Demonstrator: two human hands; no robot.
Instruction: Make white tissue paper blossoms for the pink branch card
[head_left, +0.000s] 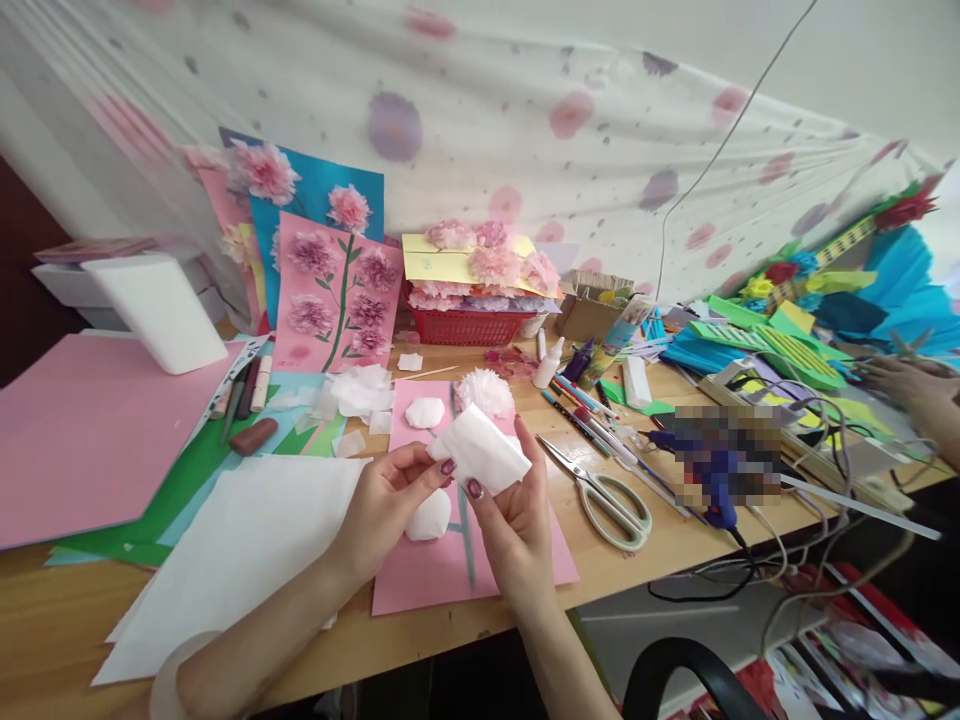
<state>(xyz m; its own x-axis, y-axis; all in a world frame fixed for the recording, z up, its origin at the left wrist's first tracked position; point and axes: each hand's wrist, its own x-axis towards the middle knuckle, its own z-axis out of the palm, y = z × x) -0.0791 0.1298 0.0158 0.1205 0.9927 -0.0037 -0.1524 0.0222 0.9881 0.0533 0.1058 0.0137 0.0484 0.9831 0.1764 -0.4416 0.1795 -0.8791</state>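
Note:
A folded piece of white tissue paper [484, 450] is held between my two hands. My left hand [397, 495] pinches its left edge between thumb and fingers. Thumb and fingers of my right hand [514, 525] grip the lower right part. Beneath them lies a pink sheet [405, 590] with a painted grey-green stem. On that sheet are a fluffy white paper flower [485, 392] at the top right, a flat white paper piece [425, 412] at the upper left and another white piece [429, 516] lower down, beside my left hand.
Scissors [611, 500] and pens lie right of the pink sheet, near a white glue bottle [550, 365] and a blue glue gun [712, 475]. White sheets [255, 540] are at left. A red basket [469, 326] stands behind. Another person's hand [907, 390] is at far right.

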